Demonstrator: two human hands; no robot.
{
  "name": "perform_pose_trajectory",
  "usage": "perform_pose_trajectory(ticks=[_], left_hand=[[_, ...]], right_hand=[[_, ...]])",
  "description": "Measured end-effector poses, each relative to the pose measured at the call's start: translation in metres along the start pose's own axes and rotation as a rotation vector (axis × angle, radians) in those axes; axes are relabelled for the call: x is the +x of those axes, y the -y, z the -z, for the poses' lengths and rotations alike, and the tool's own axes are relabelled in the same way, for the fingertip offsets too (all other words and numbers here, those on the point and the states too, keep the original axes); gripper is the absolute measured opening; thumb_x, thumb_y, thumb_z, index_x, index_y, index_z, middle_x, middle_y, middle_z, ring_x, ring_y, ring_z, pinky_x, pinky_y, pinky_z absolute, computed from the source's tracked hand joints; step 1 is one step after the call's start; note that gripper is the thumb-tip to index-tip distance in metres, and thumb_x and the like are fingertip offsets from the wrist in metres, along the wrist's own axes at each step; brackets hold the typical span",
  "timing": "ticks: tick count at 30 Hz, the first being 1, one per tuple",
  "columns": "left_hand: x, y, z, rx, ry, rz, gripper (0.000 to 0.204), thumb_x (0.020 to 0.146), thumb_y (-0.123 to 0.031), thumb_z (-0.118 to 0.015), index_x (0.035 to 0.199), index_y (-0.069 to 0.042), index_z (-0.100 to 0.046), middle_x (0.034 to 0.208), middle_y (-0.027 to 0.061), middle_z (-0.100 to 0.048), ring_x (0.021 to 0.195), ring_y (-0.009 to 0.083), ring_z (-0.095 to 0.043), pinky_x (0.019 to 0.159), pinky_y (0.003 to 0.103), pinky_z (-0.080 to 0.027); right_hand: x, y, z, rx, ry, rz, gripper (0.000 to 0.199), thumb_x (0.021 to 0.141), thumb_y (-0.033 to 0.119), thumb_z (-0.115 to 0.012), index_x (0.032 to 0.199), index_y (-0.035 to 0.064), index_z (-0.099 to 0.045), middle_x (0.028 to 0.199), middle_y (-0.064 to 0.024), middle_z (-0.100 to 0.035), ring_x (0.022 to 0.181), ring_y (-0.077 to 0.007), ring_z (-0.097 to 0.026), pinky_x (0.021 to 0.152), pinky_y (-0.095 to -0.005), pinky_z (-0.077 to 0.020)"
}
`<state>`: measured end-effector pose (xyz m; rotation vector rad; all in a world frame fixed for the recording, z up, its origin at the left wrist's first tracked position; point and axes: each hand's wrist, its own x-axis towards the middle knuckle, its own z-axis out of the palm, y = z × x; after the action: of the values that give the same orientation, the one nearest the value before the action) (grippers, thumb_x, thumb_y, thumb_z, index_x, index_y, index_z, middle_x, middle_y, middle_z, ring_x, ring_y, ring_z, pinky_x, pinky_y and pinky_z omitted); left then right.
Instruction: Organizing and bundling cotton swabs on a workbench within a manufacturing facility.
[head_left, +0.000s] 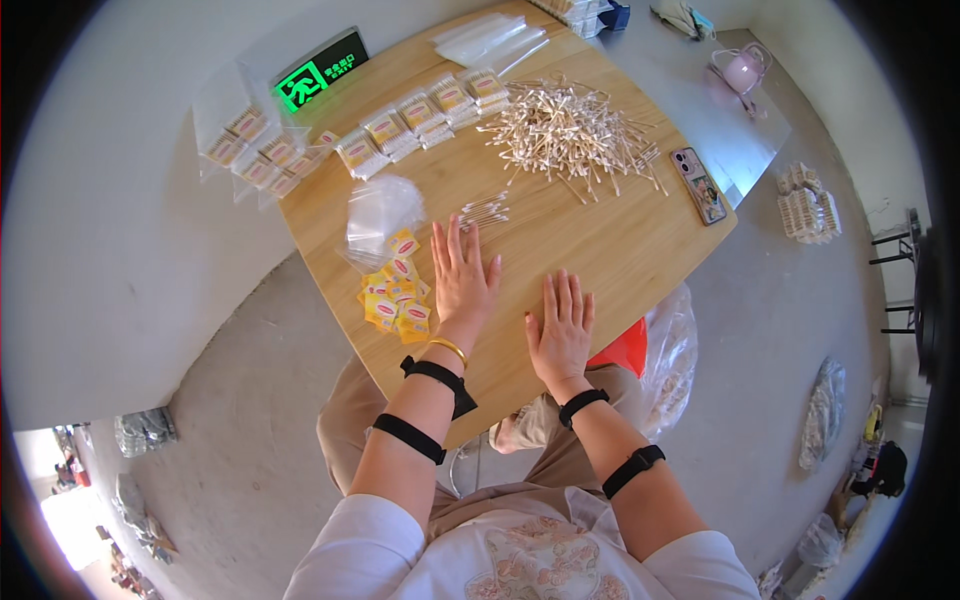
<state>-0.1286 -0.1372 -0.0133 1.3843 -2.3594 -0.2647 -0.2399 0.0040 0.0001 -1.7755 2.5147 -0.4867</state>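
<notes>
Both my hands rest flat on the wooden table point(620, 235), holding nothing. My left hand point(463, 280) has its fingers stretched forward, their tips close to a few loose cotton swabs point(484, 211). Beside it on the left lie a scattered pile of yellow printed cards point(398, 300) and a stack of clear plastic bags point(384, 212). My right hand point(562, 332) lies nearer the table's front edge with bare wood around it. Farther back is a large loose heap of cotton swabs point(575, 135). Left of the heap stands a row of filled swab packs point(410, 122).
More packs sit in a clear bag point(262, 150) at the table's far left, near a green exit sign point(318, 72). Flat plastic sleeves point(490, 42) lie at the back edge. A phone point(698, 186) rests at the right edge. Below hangs a clear plastic bag point(672, 365) beside something red.
</notes>
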Motion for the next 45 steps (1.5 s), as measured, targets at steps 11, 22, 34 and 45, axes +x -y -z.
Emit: perform_pose_trajectory(ticks=[11, 22, 34, 45], left_hand=[[-0.001, 0.007, 0.001, -0.152, -0.138, 0.002, 0.051, 0.092, -0.031, -0.058, 0.133, -0.002, -0.046, 0.136, 0.0174, -0.041, 0.131, 0.0399, -0.036, 0.115, 0.053, -0.026], [-0.004, 0.003, 0.002, -0.036, -0.088, 0.017, 0.051, 0.092, -0.032, -0.058, 0.139, -0.015, -0.048, 0.117, 0.0129, -0.047, 0.112, 0.0324, -0.045, 0.101, 0.049, -0.033], [0.007, 0.005, 0.001, -0.042, -0.066, 0.078, 0.052, 0.091, -0.034, -0.059, 0.139, -0.016, -0.050, 0.106, 0.0109, -0.053, 0.101, 0.0300, -0.050, 0.087, 0.046, -0.039], [0.011, 0.001, 0.000, -0.059, -0.122, 0.081, 0.043, 0.089, -0.034, -0.061, 0.126, -0.013, -0.057, 0.102, 0.0077, -0.054, 0.097, 0.0266, -0.052, 0.082, 0.043, -0.039]], right_hand=[[0.000, 0.001, 0.000, 0.002, 0.025, -0.004, 0.063, 0.096, 0.034, -0.050, 0.149, 0.0050, -0.034, 0.157, -0.0152, -0.030, 0.147, -0.0322, -0.023, 0.119, -0.0523, -0.0134], [0.000, 0.001, -0.001, -0.021, 0.042, 0.002, 0.063, 0.096, 0.035, -0.049, 0.150, 0.0051, -0.034, 0.157, -0.0156, -0.029, 0.147, -0.0325, -0.022, 0.120, -0.0523, -0.0122], [0.001, 0.002, 0.000, -0.029, 0.032, 0.006, 0.065, 0.094, 0.034, -0.051, 0.149, 0.0056, -0.034, 0.156, -0.0151, -0.030, 0.147, -0.0321, -0.023, 0.120, -0.0517, -0.0128], [0.133, -0.004, 0.020, 0.411, -0.075, 0.217, 0.013, 0.080, 0.009, -0.069, 0.092, 0.0113, -0.064, 0.095, -0.0059, -0.058, 0.096, -0.0289, -0.054, 0.087, -0.0438, -0.0429]])
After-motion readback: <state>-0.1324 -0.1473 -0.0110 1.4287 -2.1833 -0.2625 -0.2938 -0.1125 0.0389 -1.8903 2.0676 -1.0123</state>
